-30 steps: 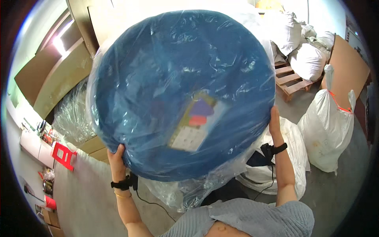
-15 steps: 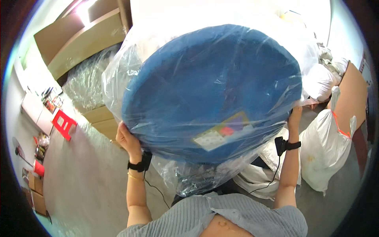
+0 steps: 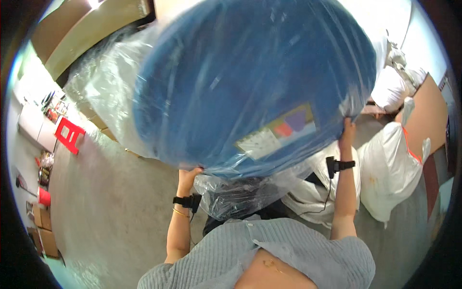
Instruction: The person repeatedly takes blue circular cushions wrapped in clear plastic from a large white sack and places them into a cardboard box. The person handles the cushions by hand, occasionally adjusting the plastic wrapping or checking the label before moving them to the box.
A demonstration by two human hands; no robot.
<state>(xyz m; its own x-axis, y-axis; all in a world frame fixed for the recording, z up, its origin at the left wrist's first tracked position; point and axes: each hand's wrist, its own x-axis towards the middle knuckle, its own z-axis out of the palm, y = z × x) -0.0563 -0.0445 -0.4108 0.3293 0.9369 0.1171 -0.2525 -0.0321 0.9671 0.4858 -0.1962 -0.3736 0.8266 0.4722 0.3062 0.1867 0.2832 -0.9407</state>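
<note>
A large blue, rounded, cushion-like item (image 3: 250, 77) in a clear plastic bag is held up in front of me. A colored printed label (image 3: 276, 132) shows through the plastic on its lower part. My left hand (image 3: 190, 178) grips the bag at the lower left edge, with the thumb on the near side and the other fingers mostly hidden behind. At the lower right edge my right hand (image 3: 347, 132) is closed on the gathered plastic. Loose plastic (image 3: 231, 197) hangs below the item towards my body. More clear film (image 3: 115, 82) spreads out at its left.
White tied sacks (image 3: 392, 168) stand on the floor at the right, beside a leaning cardboard sheet (image 3: 423, 115). A large open carton (image 3: 96, 33) is at the back left. A red stool (image 3: 70, 135) and small brown boxes (image 3: 45, 231) stand farther left.
The bagged blue item has risen and come nearer, filling more of the view. My left hand has moved right along its lower edge; my right hand has shifted slightly left and up.
</note>
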